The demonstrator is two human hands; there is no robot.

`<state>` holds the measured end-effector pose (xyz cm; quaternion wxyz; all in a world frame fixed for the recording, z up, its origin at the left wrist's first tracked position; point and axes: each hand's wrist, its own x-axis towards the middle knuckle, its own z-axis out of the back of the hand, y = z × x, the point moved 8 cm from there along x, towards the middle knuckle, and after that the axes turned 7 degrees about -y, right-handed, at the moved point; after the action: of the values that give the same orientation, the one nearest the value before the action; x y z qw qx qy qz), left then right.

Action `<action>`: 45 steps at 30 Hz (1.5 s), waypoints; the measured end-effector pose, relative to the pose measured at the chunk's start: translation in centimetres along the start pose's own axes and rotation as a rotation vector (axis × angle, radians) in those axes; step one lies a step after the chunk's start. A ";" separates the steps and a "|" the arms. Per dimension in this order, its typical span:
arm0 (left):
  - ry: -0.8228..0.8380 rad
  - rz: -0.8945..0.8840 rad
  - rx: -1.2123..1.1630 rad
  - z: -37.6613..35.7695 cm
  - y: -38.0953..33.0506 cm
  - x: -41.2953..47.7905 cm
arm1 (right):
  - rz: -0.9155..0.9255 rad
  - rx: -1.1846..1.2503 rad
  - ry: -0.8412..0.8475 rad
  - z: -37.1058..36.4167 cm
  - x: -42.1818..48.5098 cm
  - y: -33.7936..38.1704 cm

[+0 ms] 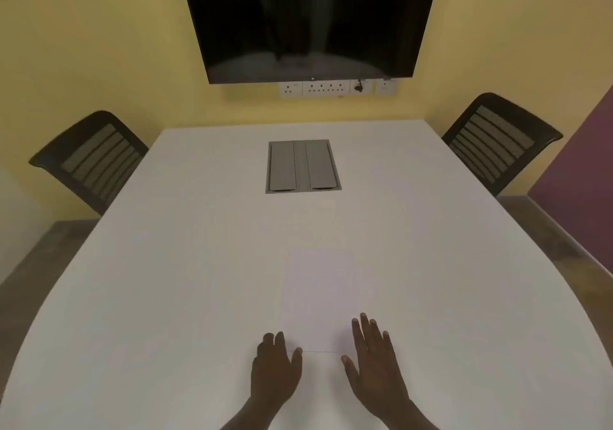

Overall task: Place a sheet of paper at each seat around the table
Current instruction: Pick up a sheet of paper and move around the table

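A white sheet of paper (320, 300) lies flat on the white table (166, 280), near the front edge in the middle. My left hand (275, 368) rests at the sheet's lower left corner, fingers slightly curled, thumb touching the bottom edge. My right hand (373, 360) lies flat with fingers spread over the sheet's lower right corner. Neither hand grips anything.
A black mesh chair (94, 160) stands at the table's far left, another black mesh chair (501, 140) at the far right. A grey cable box (302, 166) is set into the tabletop centre. A dark screen (310, 21) hangs on the yellow wall above wall sockets (335, 88).
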<state>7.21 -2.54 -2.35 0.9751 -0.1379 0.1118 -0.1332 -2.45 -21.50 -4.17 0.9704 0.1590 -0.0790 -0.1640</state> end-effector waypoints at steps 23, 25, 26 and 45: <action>0.025 0.628 -0.422 -4.7 1.9 6.2 | 0.021 0.006 -0.008 -8.8 7.0 -3.2; 0.023 0.662 -0.467 -5.0 2.0 6.1 | 0.028 0.002 -0.008 -9.1 7.2 -3.4; 0.017 0.681 -0.494 -5.1 2.2 6.1 | 0.034 0.002 -0.011 -9.2 7.2 -3.5; -0.235 0.504 -0.520 -2.3 3.4 7.2 | 0.015 0.060 -0.040 -8.7 7.4 -3.8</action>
<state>14.12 -2.06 -6.85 0.9158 -0.3634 0.0595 0.1604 5.13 -25.00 -12.90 0.9646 0.1840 -0.1044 -0.1573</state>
